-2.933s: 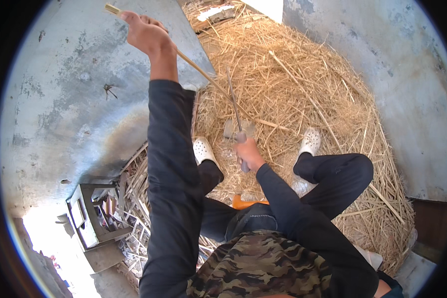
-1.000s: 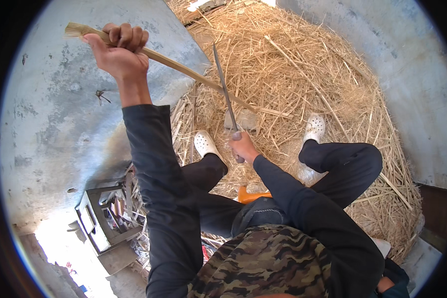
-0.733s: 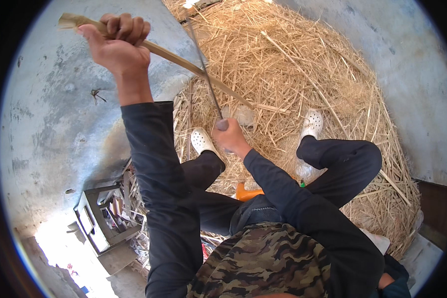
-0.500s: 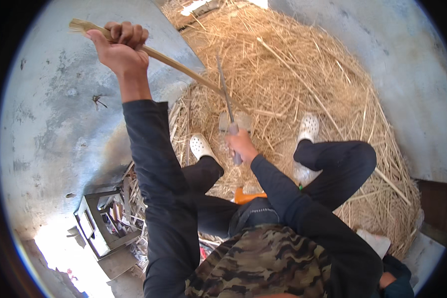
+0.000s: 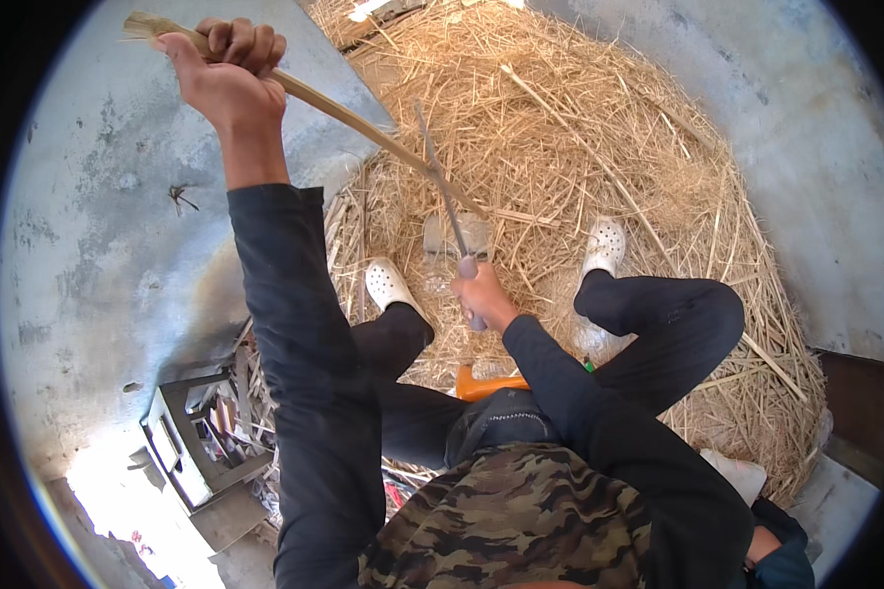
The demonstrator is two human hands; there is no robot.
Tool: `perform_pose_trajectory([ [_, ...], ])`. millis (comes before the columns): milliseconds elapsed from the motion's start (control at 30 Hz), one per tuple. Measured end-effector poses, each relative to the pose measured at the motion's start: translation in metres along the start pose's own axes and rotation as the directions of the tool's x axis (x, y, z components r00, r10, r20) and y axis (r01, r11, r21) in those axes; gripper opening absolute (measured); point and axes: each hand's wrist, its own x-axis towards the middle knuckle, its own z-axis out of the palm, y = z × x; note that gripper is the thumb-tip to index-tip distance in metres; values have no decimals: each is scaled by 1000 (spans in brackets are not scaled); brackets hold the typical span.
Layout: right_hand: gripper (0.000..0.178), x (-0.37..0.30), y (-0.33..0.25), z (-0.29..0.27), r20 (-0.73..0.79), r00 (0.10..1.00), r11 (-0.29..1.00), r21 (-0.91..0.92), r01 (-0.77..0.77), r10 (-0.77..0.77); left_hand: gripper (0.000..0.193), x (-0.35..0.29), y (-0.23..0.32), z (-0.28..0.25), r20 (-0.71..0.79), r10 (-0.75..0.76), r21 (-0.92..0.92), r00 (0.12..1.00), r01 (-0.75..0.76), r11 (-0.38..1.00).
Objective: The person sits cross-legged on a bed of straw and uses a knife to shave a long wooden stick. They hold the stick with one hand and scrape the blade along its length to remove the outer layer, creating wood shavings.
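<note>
My left hand (image 5: 231,83), raised at the upper left, is closed round the upper end of a long, pale bamboo strip (image 5: 349,118). The strip slants down to the right, and its frayed top sticks out past my thumb. Lower down, in front of my body, my right hand (image 5: 485,296) grips the grey handle of a long, thin-bladed knife (image 5: 448,201). The blade points up and away and crosses the strip near its lower end; whether it cuts into it I cannot tell. Behind the blade lies a greyish block (image 5: 471,234) on the shavings.
Straw-like shavings (image 5: 580,128) cover the floor between pale walls. My feet wear white clogs (image 5: 388,285), and an orange object (image 5: 491,385) is between my legs. A wooden frame (image 5: 192,452) stands at lower left. Another person's arm (image 5: 762,545) shows at lower right.
The knife's tip has swung slightly left and stays across the strip. The view has shifted a little; both hands keep their holds.
</note>
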Motion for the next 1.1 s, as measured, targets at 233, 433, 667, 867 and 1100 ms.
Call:
perform_pose_trajectory([
  [233, 12, 38, 108, -60, -216, 974, 956, -266, -126, 68, 57, 10, -7, -6, -24, 13, -1, 1000, -13, 1000],
  [433, 12, 7, 58, -31, -40, 992, 965, -242, 105, -118, 57, 7, 1, -29, -103, -5, -2, 995, 4, 1000],
  [667, 9, 38, 137, -86, -135, 954, 963, 71, -260, 267, 55, 7, -1, -26, -96, 11, -5, 995, -12, 1000],
  [867, 11, 17, 86, -44, 21, 994, 966, -235, 111, -109, 54, 6, 4, -36, -138, 52, 67, 989, -43, 997],
  [1100, 7, 46, 112, -29, -3, 995, 988, -116, -104, 105, 59, 4, 2, -27, -401, 112, 186, 909, -39, 982],
])
